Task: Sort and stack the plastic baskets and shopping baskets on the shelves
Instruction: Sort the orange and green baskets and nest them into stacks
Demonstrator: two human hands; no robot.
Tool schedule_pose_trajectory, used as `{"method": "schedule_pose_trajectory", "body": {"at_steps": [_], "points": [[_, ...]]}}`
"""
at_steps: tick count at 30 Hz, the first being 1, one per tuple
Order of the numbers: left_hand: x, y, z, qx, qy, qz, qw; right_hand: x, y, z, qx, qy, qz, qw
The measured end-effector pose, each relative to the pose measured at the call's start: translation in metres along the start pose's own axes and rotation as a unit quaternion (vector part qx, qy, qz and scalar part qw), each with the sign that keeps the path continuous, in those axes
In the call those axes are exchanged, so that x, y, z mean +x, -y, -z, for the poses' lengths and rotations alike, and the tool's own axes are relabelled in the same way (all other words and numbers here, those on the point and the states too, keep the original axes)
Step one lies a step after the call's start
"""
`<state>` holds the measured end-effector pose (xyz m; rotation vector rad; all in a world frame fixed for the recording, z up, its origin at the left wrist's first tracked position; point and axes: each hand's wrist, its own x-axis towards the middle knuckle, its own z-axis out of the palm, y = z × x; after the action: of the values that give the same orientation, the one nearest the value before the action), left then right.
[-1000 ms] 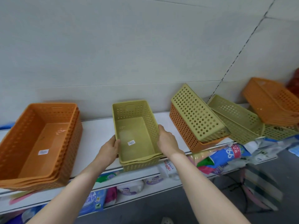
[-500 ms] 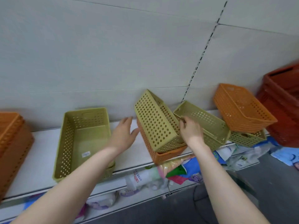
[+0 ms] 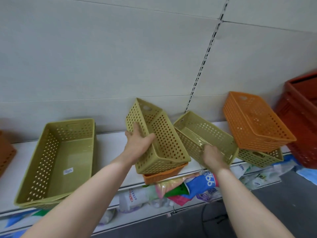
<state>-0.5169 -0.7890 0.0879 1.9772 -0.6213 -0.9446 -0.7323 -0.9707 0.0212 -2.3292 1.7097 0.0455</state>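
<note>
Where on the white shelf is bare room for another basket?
One bare strip of shelf lies between the stack of green perforated plastic baskets and the tilted green basket in the left hand. A narrower patch lies left of that stack. Rightward it is crowded: the second green basket in the right hand, an orange perforated basket and red crates.

A tilted olive basket [image 3: 169, 143] rests atop an orange basket [image 3: 163, 175]; right of it leans a second olive basket [image 3: 204, 133], left an olive stack [image 3: 42, 152].
</note>
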Motion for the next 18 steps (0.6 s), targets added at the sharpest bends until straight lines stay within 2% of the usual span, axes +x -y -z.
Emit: {"method": "schedule_pose_trajectory", "body": {"at_steps": [3,5,7,8,9,11,12,13,15,18], "points": [[-0.008,0.003,0.013,-0.09,-0.027,-0.018,0.995,-0.001,0.008,-0.001,0.003,-0.002,0.027,1.0],[-0.012,0.007,0.026,-0.119,-0.03,-0.03,0.992,-0.003,0.019,-0.002,0.114,0.045,0.076,0.99],[-0.016,0.012,0.038,-0.124,-0.022,-0.032,0.991,-0.006,0.031,0.0,0.244,0.115,0.082,0.959],[-0.017,0.016,0.043,-0.127,-0.019,-0.034,0.991,-0.005,0.034,0.0,0.273,0.099,0.072,0.954],[-0.02,0.018,0.046,-0.128,-0.019,-0.042,0.991,-0.003,0.034,0.0,0.252,0.036,0.073,0.964],[-0.023,0.021,0.051,-0.123,-0.023,-0.056,0.991,0.007,0.021,-0.004,0.13,-0.112,0.057,0.983],[-0.024,0.022,0.052,-0.115,-0.023,-0.059,0.991,0.012,0.011,-0.007,0.069,-0.138,0.026,0.988],[-0.025,0.022,0.053,-0.107,-0.024,-0.058,0.992,0.012,0.003,-0.006,0.03,-0.122,-0.013,0.992],[-0.027,0.02,0.054,-0.103,-0.029,-0.049,0.993,0.013,-0.007,-0.004,0.032,-0.056,-0.066,0.996],[-0.029,0.021,0.06,-0.102,-0.053,-0.049,0.992,0.02,-0.017,0.001,0.047,-0.034,-0.074,0.996]]}}
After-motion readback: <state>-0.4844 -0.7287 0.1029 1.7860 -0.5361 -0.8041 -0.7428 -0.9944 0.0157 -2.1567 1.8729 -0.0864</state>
